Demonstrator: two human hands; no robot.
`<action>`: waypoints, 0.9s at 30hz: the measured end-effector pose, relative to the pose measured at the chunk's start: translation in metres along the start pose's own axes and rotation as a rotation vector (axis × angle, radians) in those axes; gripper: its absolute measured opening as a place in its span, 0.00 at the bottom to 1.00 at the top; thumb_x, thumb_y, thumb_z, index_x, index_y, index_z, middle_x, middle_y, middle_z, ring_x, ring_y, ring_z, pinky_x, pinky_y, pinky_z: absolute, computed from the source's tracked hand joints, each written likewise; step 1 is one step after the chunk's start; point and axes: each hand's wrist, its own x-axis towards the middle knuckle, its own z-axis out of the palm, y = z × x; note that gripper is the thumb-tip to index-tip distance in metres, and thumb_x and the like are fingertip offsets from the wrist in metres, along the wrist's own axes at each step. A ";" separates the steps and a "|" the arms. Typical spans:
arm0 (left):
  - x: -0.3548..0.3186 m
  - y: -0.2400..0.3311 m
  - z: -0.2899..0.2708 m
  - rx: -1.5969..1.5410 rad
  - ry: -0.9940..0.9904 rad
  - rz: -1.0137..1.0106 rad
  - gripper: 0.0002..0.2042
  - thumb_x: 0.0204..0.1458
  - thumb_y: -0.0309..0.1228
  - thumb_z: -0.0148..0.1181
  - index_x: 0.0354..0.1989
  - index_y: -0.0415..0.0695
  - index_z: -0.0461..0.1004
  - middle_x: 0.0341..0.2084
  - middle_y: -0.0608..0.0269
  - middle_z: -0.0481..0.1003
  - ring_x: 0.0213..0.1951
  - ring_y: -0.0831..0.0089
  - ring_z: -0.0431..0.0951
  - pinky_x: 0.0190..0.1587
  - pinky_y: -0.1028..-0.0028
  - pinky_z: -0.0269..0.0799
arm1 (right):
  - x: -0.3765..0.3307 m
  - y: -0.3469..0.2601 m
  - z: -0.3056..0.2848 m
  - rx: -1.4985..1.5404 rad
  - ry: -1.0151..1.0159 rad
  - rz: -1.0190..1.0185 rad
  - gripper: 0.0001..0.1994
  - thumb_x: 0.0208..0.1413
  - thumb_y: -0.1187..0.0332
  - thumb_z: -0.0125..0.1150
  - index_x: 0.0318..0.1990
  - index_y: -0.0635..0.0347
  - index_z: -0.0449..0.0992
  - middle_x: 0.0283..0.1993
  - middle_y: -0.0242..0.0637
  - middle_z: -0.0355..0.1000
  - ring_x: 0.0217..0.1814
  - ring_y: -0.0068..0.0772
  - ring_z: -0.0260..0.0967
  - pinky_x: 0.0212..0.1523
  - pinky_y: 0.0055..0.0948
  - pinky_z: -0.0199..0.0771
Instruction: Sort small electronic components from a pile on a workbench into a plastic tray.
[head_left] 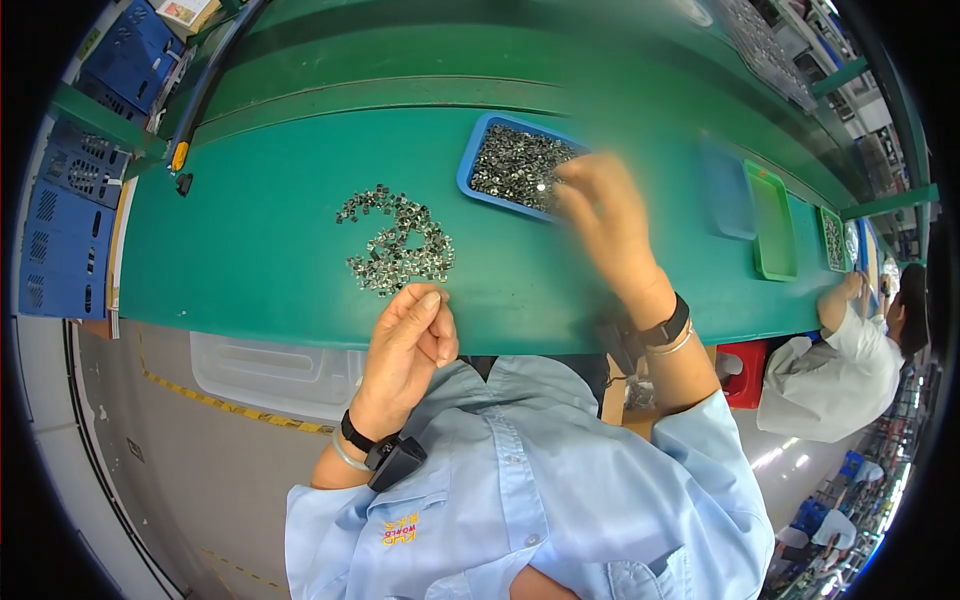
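Observation:
Small shiny metal pieces lie in a loose pile (pixel 405 250) on the green table. Just in front of that pile is my left hand (pixel 415 325), thumb and fingertips pressed together. Anything in that pinch is too small to make out. A blue tray (pixel 466 170) beyond the pile to the right holds many similar dark and silvery metal pieces (pixel 515 165). At the tray's right end hovers my right hand (pixel 605 215), fingers bent and partly smeared by motion. I cannot see whether it holds a piece. The hand covers the tray's right corner.
To the right are another blue tray (pixel 727 190), a green tray (pixel 770 225) and a smaller green tray (pixel 832 240) of parts. Blue perforated bins (pixel 65 245) stand at the left. A co-worker (pixel 835 370) sits at the right. A yellow-tipped tool (pixel 179 156) is at the far left.

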 end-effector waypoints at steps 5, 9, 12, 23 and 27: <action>-0.002 0.003 -0.006 -0.064 0.031 -0.020 0.06 0.60 0.30 0.48 0.39 0.41 0.67 0.20 0.64 0.69 0.18 0.78 0.66 0.20 0.78 0.61 | -0.006 -0.005 0.043 -0.043 -0.253 -0.105 0.07 0.49 0.74 0.60 0.37 0.61 0.74 0.34 0.40 0.69 0.35 0.41 0.70 0.35 0.32 0.72; -0.001 0.005 -0.003 -0.077 0.031 -0.037 0.06 0.60 0.30 0.48 0.39 0.41 0.67 0.20 0.64 0.69 0.18 0.78 0.66 0.20 0.78 0.61 | -0.007 -0.011 0.069 -0.096 -0.417 -0.092 0.06 0.49 0.73 0.61 0.36 0.60 0.74 0.33 0.38 0.69 0.33 0.42 0.71 0.33 0.33 0.72; -0.001 0.004 -0.005 -0.076 0.029 -0.041 0.06 0.60 0.30 0.48 0.39 0.42 0.67 0.20 0.64 0.69 0.18 0.78 0.66 0.20 0.78 0.60 | -0.002 -0.009 0.075 -0.189 -0.480 -0.121 0.06 0.49 0.72 0.61 0.35 0.59 0.73 0.34 0.36 0.69 0.32 0.42 0.71 0.31 0.34 0.72; 0.018 0.003 0.026 0.120 0.018 -0.062 0.09 0.59 0.33 0.51 0.43 0.42 0.68 0.22 0.65 0.71 0.19 0.80 0.67 0.18 0.81 0.59 | -0.027 -0.038 0.023 0.076 -0.342 -0.062 0.07 0.47 0.73 0.62 0.34 0.59 0.73 0.34 0.35 0.69 0.35 0.38 0.70 0.33 0.32 0.72; 0.024 -0.005 0.035 0.104 -0.056 -0.090 0.09 0.59 0.32 0.52 0.43 0.41 0.69 0.23 0.65 0.71 0.18 0.80 0.67 0.18 0.81 0.59 | -0.033 -0.037 0.011 0.129 -0.287 -0.020 0.07 0.47 0.73 0.62 0.35 0.59 0.73 0.33 0.33 0.69 0.35 0.37 0.70 0.33 0.31 0.72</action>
